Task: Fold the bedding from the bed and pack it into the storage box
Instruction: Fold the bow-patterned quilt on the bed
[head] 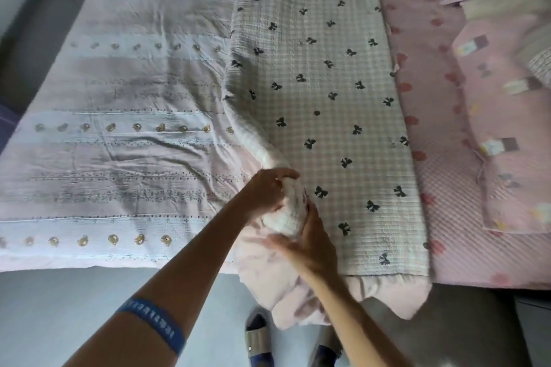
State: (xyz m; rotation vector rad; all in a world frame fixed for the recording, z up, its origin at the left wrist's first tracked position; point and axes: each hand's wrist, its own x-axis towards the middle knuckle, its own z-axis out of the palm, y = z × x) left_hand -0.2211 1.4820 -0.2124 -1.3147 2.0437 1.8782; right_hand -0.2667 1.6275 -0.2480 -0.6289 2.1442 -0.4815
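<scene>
Bedding is spread on the bed: a crinkled gingham quilt [328,92] with black bows, its long axis running away from the viewer. Its bunched near-left edge is gripped by the left hand [265,194] and the right hand [304,241].

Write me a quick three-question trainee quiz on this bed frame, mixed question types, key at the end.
1. True or false: both hands grip the bunched edge of the bow-print quilt.
2. Which lies to the person's left of that quilt? A) pink bear-print cover B) green towel C) storage box
3. Fill in: the blue band sits on the ___ forearm.

Key
1. True: the left hand and the right hand both hold the bunched edge.
2. A: the bear-print cover.
3. left.
</scene>
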